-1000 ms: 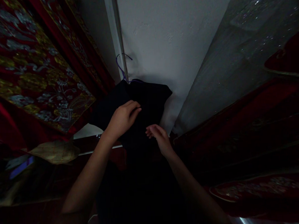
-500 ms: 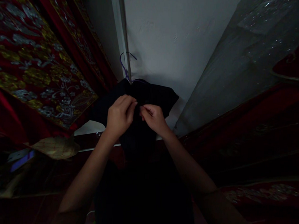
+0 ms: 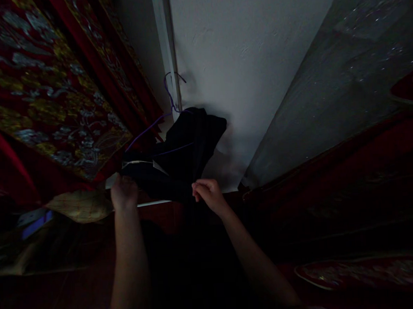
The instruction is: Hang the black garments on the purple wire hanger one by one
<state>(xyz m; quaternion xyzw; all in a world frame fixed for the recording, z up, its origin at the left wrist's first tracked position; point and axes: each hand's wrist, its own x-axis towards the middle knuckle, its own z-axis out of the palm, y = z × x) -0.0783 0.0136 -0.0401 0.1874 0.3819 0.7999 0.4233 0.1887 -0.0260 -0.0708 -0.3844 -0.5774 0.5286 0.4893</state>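
Observation:
A dark garment (image 3: 205, 127) hangs partly on a purple wire hanger (image 3: 146, 131); its left shoulder has come off the hanger's left arm, which lies bare. My left hand (image 3: 124, 192) is closed on the garment's left part, low beside the red embroidered cloth. Gripping the garment's front edge in a pinch, my right hand (image 3: 208, 193) is lower and near the middle. The cloth stretches between both hands, and a pale strip shows at its opening. Poor light hides the garment's folds and exact kind.
The hanger's hook loops over a pale vertical pole (image 3: 170, 45) against a white wall (image 3: 242, 46). Red cloth with gold and silver embroidery (image 3: 75, 106) hangs at left. Clear plastic sheeting (image 3: 331, 88) and red fabric (image 3: 359, 158) fill the right side. A woven pale item (image 3: 81, 206) lies lower left.
My left hand has moved left and down, drawing the garment's left side off the hanger. My right hand has moved down with the front edge. The hanger's left arm and lower bar now show.

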